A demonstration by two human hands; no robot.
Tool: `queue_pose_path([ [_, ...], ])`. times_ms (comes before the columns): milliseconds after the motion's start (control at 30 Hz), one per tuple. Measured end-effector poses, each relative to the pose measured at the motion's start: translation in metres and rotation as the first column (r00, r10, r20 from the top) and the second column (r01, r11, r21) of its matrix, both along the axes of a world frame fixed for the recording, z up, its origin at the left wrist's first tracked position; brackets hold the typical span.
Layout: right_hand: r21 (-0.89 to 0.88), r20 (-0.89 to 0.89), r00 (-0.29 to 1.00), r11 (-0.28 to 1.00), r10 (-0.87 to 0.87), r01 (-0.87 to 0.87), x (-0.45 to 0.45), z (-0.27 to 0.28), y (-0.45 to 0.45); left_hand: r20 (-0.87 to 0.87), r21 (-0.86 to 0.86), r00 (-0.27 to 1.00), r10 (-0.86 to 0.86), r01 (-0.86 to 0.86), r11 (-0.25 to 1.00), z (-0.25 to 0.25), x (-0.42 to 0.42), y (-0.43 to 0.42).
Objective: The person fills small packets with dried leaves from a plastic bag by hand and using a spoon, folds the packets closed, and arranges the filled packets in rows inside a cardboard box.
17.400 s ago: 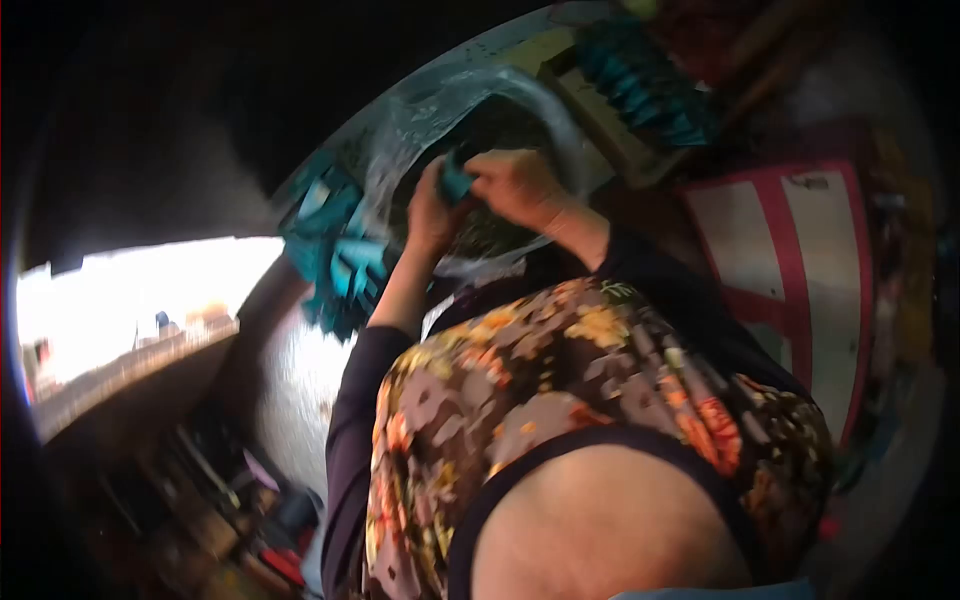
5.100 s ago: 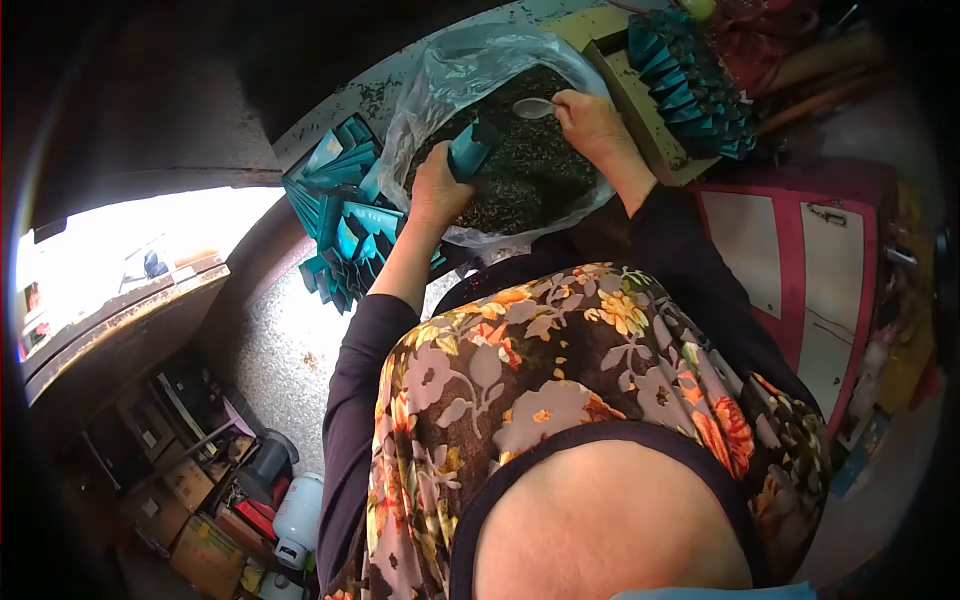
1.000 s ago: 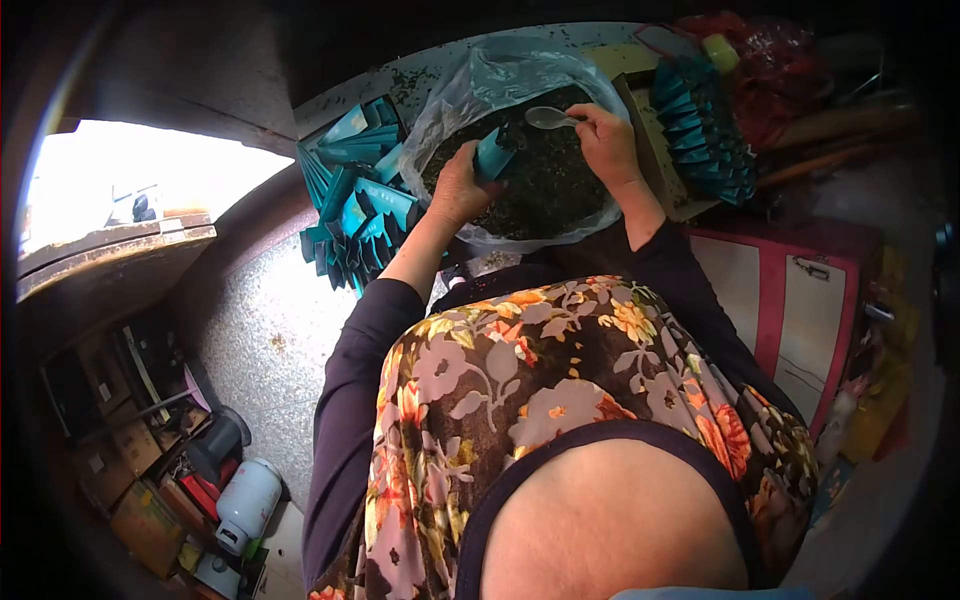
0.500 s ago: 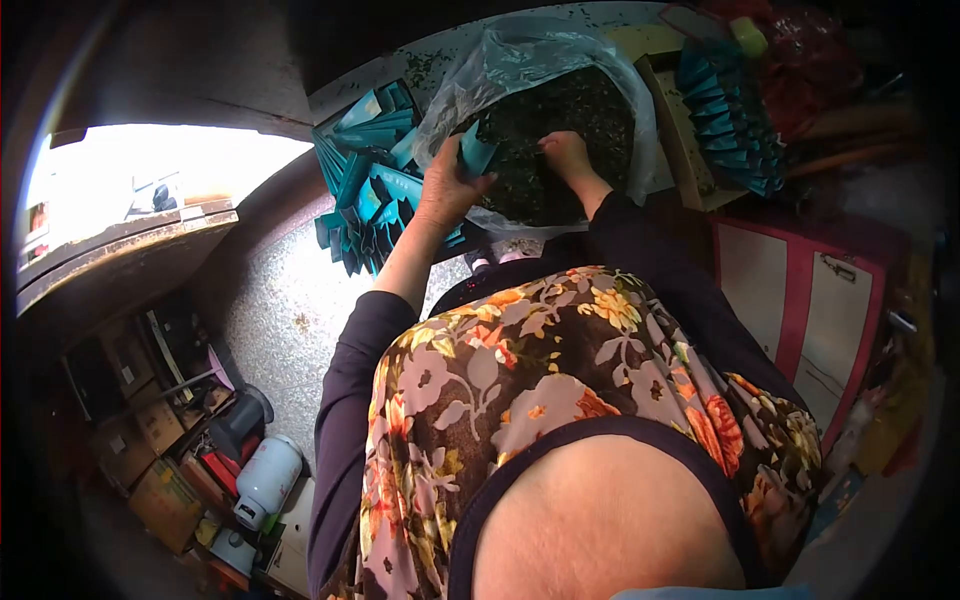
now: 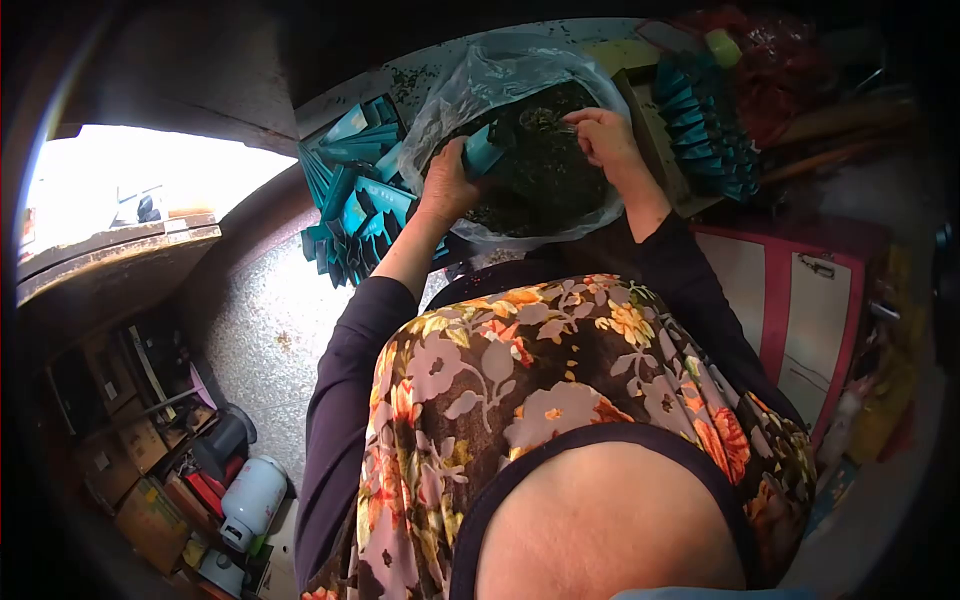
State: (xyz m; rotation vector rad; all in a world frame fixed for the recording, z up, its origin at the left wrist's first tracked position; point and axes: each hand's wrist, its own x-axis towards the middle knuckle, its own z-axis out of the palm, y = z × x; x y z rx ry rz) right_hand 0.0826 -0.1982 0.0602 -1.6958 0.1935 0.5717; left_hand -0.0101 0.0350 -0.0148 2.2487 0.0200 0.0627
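Observation:
A clear plastic bag [image 5: 440,95] stands wide, filled with dark, dried leaf-like bits [image 5: 530,195]. Over its left side my left hand [image 5: 449,185] is closed around a teal packet [image 5: 484,150], its mouth tilted toward the middle of the bag. My right hand [image 5: 612,145] is above the right side of the bag. Its fingers pinch the thin handle of what looks like a spoon [image 5: 543,121], with leafy bits on its blurred, dark bowl. The spoon is apart from the packet.
Many teal packets [image 5: 365,205] lie bunched left of the bag. Another fanned row of packets [image 5: 705,125] sits in a box at right, beside a red plastic bag [image 5: 785,70]. A pink-framed cabinet [image 5: 775,300] stands at right; a gas cylinder [image 5: 253,500] is at lower left.
My right hand has risen from low in the leafy bits and moved right, and the spoon now shows. My left hand still holds the packet, now tipped further right.

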Motion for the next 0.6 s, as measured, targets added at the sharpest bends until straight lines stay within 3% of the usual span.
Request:
queue_pose_path([
  [100, -0.12, 0.071, 0.993, 0.989, 0.096, -0.087, 0.002, 0.011, 0.003, -0.028, 0.011, 1.0, 0.008, -0.008, 1.0, -0.002, 0.007, -0.006],
  [133, -0.251, 0.287, 0.935, 0.959, 0.207, -0.135, 0.001, 0.006, 0.006, -0.043, 0.018, 0.999, 0.004, -0.004, 1.0, -0.001, 0.008, -0.009],
  [167, -0.384, 0.469, 0.819, 0.911, 0.331, -0.149, -0.001, 0.002, 0.009, -0.04, 0.012, 0.999, 0.009, -0.008, 1.0, -0.001, 0.01, -0.012],
  [200, -0.538, 0.7, 0.539, 0.842, 0.469, -0.034, -0.004, -0.003, 0.016, -0.052, -0.009, 0.999, 0.004, -0.004, 1.0, 0.004, 0.012, -0.016],
  [233, -0.542, 0.698, 0.537, 0.84, 0.474, -0.037, -0.009, 0.0, 0.023, -0.065, -0.03, 0.998, -0.002, 0.0, 1.0, 0.007, 0.013, -0.019],
  [333, -0.752, 0.594, 0.445, 0.659, 0.67, 0.011, -0.026, 0.024, 0.042, -0.075, -0.119, 0.997, 0.008, -0.017, 0.993, 0.005, 0.016, -0.023],
  [600, -0.733, 0.656, 0.35, 0.675, 0.669, 0.084, -0.026, 0.038, 0.041, -0.008, -0.164, 1.0, 0.001, -0.002, 0.987, -0.008, 0.015, -0.02],
])
